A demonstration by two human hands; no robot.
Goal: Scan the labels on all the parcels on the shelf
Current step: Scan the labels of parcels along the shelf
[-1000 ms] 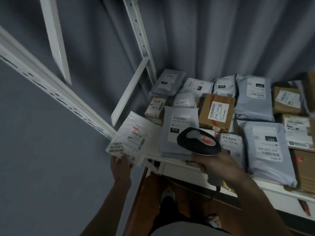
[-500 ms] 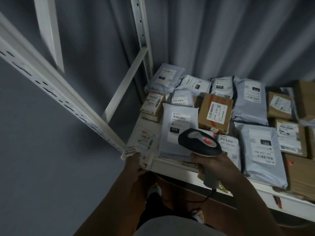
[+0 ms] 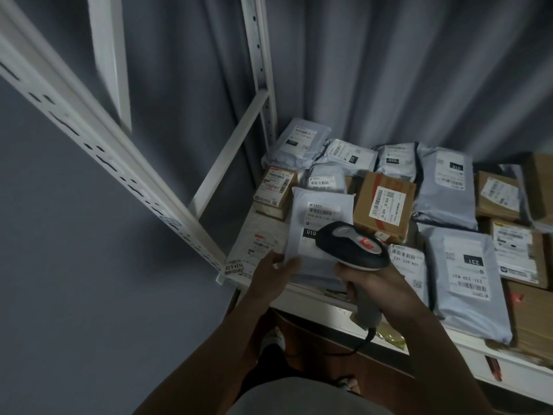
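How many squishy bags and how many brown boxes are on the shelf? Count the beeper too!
Plastic mailer bags: 9
Cardboard boxes: 6
Scanner: 1
Total: 16 plainly showing; more may hide at the right edge.

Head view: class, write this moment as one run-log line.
left hand: grips near edge of white mailer | right hand: holds scanner over that mailer | shelf: parcels lie label-up
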